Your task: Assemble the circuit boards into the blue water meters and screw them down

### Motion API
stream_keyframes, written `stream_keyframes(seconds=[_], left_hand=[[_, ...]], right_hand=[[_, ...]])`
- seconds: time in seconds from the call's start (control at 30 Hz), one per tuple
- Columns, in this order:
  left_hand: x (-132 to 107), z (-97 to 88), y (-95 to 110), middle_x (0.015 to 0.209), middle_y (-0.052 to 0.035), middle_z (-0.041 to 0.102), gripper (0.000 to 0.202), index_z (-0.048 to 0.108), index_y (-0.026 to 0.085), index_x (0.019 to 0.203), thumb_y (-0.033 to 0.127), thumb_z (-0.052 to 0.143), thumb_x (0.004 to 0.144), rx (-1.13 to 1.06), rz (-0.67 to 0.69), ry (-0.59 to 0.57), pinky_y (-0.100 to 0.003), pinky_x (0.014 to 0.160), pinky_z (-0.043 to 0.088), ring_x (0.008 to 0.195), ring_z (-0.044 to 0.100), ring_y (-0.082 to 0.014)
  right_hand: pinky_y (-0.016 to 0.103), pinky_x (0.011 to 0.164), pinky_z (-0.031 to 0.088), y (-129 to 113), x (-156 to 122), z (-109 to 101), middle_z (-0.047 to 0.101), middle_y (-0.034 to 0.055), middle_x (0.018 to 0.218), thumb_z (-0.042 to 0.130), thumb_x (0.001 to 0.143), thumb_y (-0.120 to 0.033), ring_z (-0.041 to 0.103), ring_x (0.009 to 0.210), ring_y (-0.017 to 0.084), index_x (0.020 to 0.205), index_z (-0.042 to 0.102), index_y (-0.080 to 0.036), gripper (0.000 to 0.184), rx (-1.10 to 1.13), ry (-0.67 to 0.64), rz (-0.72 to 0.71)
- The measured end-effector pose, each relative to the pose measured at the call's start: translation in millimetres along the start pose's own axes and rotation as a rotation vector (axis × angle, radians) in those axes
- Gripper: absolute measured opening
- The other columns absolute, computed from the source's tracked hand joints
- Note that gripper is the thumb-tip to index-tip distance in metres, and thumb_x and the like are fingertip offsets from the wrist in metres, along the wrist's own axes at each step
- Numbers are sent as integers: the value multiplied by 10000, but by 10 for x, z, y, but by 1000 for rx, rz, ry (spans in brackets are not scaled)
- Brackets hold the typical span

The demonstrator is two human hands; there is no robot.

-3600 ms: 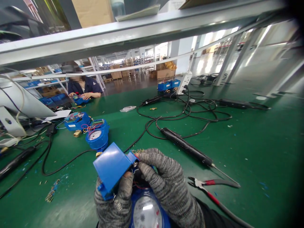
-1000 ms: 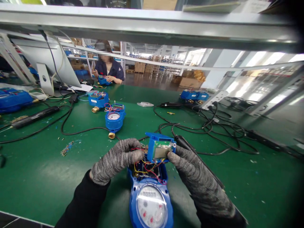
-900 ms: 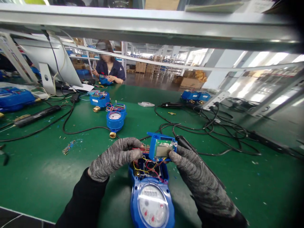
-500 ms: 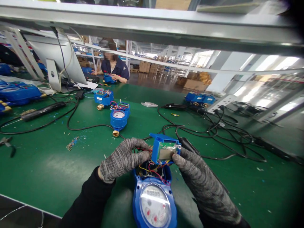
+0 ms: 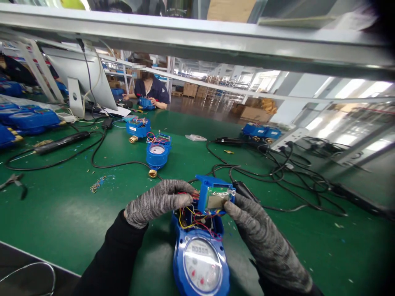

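Note:
A blue water meter (image 5: 201, 263) with a round dial lies on the green mat in front of me, its top compartment open with red, yellow and blue wires (image 5: 194, 216) showing. My right hand (image 5: 256, 234), in a grey knit glove, holds the lifted blue cover (image 5: 215, 195) with its circuit board facing me. My left hand (image 5: 159, 200), also gloved, has its fingers closed on the wires at the cover's left edge.
Two more opened blue meters (image 5: 157, 152) lie further back, an electric screwdriver (image 5: 61, 143) and pliers (image 5: 14, 181) to the left, tangled black cables (image 5: 277, 172) to the right. A monitor (image 5: 80, 78) stands at back left. A seated person (image 5: 149, 88) works across the bench. A shelf beam (image 5: 197, 37) runs overhead.
3.6 s ago the cover showed its closed outer side; now it is flipped open with the board facing me. Over the last second my hands hardly moved; the view drifted.

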State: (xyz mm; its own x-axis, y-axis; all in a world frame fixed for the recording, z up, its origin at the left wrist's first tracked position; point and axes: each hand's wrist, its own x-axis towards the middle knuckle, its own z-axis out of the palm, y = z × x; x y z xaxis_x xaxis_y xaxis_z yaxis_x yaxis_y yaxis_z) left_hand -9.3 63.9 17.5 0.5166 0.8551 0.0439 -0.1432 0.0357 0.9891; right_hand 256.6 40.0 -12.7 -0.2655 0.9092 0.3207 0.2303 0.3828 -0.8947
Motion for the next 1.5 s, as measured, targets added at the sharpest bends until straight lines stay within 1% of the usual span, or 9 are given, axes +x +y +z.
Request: stream_keyframes(seconds=[0.2,0.37,0.53,0.7,0.93,1.03,1.2,1.33,1.5], left_hand=[[-24,92,38,920,-62,714,335,712,157,935,415,721,722,157,23,57,-310,757,490,863,632,-212],[8,180,75,950,-72,724,324,723,154,972,408,669,778,168,97,-20,-315,781,493,886,641,-220],[21,269,73,770,-45,675,324,712,141,831,455,676,757,175,134,-4,-292,685,482,752,606,-189],[59,300,-72,605,12,497,388,540,148,595,480,698,719,172,140,96,-251,556,365,598,447,-111],[102,340,-177,570,33,421,465,429,154,539,485,720,689,147,169,152,-241,537,328,566,387,-87],[74,298,-113,589,24,488,386,536,133,605,459,701,727,130,157,95,-228,542,349,569,423,-85],[-12,144,-1,796,-4,646,267,669,186,987,377,667,801,86,132,80,-224,654,436,702,548,-105],[-20,103,-22,732,-1,667,232,692,194,1012,333,641,834,153,132,104,-215,615,465,630,568,-95],[6,162,-29,1173,-56,670,324,625,235,1195,244,576,874,386,357,202,-321,948,494,1062,619,-191]], right_hand=[[441,1013,476,-306,96,138,651,0,1216,631,860,-361,580,1157,252,1109,678,-320,257,16,32,85],[420,1046,436,-448,188,186,655,12,1206,656,840,-349,555,1186,248,1085,687,-294,252,14,-15,63],[376,938,514,-464,186,196,699,23,1081,618,862,-335,645,1000,223,1038,682,-260,201,73,-32,69],[410,895,526,-507,165,209,707,65,1027,603,857,-394,652,948,248,997,685,-222,237,72,-10,96],[391,867,536,-502,174,205,720,76,989,550,874,-468,655,919,242,992,711,-220,319,99,18,54],[408,896,526,-454,202,190,723,69,992,587,864,-414,657,930,249,1008,711,-210,279,105,-4,92],[410,984,485,-492,174,139,686,29,1145,585,887,-343,600,1117,253,1101,688,-264,251,163,-20,43],[395,1053,436,-447,133,132,646,-14,1228,599,890,-301,489,1267,234,1154,666,-311,272,215,-13,45],[409,1076,414,-388,131,151,577,-19,1322,609,887,-316,460,1293,235,1177,649,-313,292,212,29,69]])
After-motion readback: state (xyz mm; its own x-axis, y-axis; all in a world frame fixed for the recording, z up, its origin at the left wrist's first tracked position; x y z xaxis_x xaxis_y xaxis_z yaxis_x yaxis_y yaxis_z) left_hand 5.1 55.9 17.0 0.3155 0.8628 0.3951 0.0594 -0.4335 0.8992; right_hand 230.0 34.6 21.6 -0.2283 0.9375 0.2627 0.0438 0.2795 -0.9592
